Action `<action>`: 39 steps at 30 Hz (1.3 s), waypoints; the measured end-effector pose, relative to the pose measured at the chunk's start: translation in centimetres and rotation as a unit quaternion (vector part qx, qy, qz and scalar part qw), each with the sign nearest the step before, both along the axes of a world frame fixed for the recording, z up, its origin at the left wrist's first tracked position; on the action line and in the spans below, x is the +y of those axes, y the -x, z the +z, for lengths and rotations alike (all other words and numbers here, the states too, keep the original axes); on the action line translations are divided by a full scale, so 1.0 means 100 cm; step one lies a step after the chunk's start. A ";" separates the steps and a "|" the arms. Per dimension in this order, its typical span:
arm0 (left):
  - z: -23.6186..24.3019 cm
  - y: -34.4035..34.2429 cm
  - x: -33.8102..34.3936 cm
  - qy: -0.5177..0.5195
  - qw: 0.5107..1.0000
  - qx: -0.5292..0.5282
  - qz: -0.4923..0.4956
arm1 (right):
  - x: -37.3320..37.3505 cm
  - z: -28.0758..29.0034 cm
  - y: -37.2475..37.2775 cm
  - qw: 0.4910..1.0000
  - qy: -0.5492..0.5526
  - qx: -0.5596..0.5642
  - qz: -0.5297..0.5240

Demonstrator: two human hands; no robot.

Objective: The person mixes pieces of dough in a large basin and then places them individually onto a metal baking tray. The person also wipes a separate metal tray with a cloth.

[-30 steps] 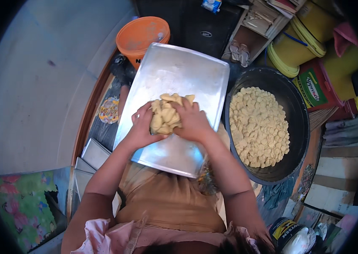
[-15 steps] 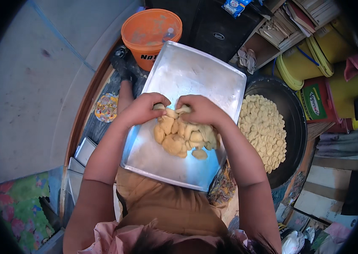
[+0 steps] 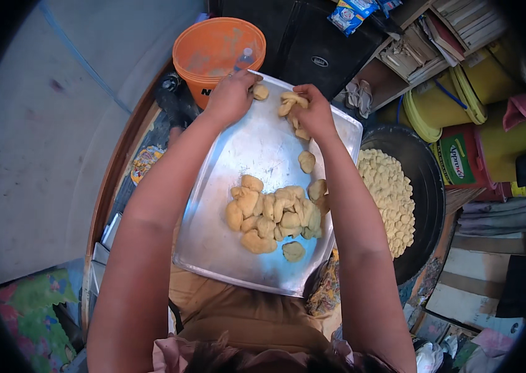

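A metal tray [image 3: 213, 242] rests over my lap. A pile of pale yellow dough pieces [image 3: 269, 221] lies in its lower half, with loose pieces [image 3: 306, 161] along the right side. My left hand [image 3: 232, 99] is at the upper left rim, fingers curled beside a small dough piece [image 3: 260, 92]; what they grip is partly hidden. My right hand [image 3: 312, 113] is closed on a cluster of dough pieces [image 3: 291, 102] near the upper right corner.
A black tub [image 3: 419, 248] full of small dough discs stands at the right. An orange bucket [image 3: 213, 46] is behind the tray, beside a black case [image 3: 300, 43]. Shelves with papers and shoes [image 3: 356, 93], yellow buckets [image 3: 430, 99] and a pale panel [image 3: 51, 155] surround me.
Both hands have moved from the central pile up to the tray's far end. The dough has spread out, with pieces now along the right side and top.
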State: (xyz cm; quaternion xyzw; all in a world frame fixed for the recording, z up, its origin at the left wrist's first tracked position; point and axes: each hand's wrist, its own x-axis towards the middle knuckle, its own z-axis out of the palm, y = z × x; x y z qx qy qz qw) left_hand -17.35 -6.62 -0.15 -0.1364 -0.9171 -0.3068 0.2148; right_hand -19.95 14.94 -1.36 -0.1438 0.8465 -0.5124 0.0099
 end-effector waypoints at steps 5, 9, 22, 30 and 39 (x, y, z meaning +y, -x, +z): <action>-0.005 -0.002 -0.001 0.074 0.995 0.000 -0.072 | -0.001 0.003 0.003 0.975 -0.171 0.143 -0.014; -0.001 -0.001 0.012 0.133 0.989 0.064 -0.019 | -0.003 0.002 0.006 0.994 -0.039 -0.021 -0.100; -0.002 0.024 0.041 0.146 0.980 0.111 -0.070 | 0.021 0.011 -0.048 0.947 -0.186 0.262 -0.023; 0.013 0.023 0.055 0.220 0.962 -0.013 -0.158 | 0.059 0.018 -0.054 0.993 -0.051 0.106 0.003; 0.008 0.019 0.075 0.213 0.969 -0.027 -0.122 | 0.081 -0.002 -0.010 0.991 -0.077 0.039 -0.100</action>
